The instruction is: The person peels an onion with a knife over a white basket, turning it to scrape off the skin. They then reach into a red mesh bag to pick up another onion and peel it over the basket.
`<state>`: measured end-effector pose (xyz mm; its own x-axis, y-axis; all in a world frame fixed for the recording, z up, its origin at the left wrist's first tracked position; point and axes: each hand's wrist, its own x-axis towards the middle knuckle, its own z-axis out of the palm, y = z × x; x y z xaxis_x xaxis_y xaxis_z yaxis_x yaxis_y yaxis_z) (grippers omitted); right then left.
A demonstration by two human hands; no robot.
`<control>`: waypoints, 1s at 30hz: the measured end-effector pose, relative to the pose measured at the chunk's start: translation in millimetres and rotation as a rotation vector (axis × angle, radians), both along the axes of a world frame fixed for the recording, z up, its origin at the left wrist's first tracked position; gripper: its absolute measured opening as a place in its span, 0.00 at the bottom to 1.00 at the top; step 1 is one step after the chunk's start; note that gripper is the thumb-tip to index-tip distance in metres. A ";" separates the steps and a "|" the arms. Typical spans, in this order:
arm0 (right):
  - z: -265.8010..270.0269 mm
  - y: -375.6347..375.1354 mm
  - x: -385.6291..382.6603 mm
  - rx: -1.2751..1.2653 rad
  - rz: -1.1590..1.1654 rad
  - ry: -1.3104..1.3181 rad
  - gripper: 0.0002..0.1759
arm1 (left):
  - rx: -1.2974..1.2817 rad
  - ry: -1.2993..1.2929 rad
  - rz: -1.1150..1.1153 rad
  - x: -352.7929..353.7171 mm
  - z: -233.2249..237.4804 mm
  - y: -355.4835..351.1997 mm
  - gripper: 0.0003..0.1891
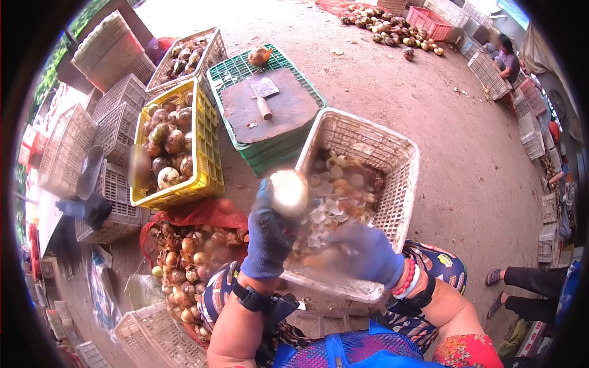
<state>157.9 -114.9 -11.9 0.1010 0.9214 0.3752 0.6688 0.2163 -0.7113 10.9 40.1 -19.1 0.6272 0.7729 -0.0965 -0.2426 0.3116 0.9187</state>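
My left hand (pixel 268 230), in a blue knit glove, is closed around a pale peeled onion (pixel 289 192) held up near the left side of a white crate (pixel 407 178). My right hand (pixel 365 253), gloved in blue too, hangs over the crate's near end. Motion blurs its fingers, and whether anything is in them does not show. Inside the crate lie onion skins (pixel 331 211) and trimmed pieces. Beyond it, a cleaver (pixel 264 97) rests on a dark board (pixel 236 113) on top of an upturned green crate (pixel 270 156).
Left of me stands a yellow crate (pixel 211 165) of unpeeled onions, with a red mesh sack (pixel 202 214) spilling onions (pixel 184 270) nearer. One onion (pixel 259 56) sits on the green crate. An onion pile (pixel 392 27) lies far off. People sit (pixel 508 61) and stand (pixel 540 285) at right.
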 end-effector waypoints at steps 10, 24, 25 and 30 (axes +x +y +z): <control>-39.0 16.7 53.2 -0.450 0.022 1.228 0.37 | 0.355 0.242 -0.324 6.0 -5.2 -29.2 0.25; 6.4 8.6 38.1 -0.348 0.269 1.655 0.64 | -0.238 0.066 -0.294 -3.7 34.1 -16.4 0.22; -1.2 3.9 40.7 -0.384 0.212 1.587 0.63 | 0.088 0.304 -0.321 -1.9 26.1 -17.9 0.21; 0.8 -4.2 54.0 -0.288 0.158 1.648 0.58 | 0.795 0.872 -0.264 19.7 -6.1 -31.2 0.15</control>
<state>211.9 -119.2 -11.1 0.0931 0.9753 -0.2002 -0.7926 -0.0491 -0.6077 30.7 8.9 -25.1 0.7356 0.6663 -0.1218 0.5399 -0.4681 0.6996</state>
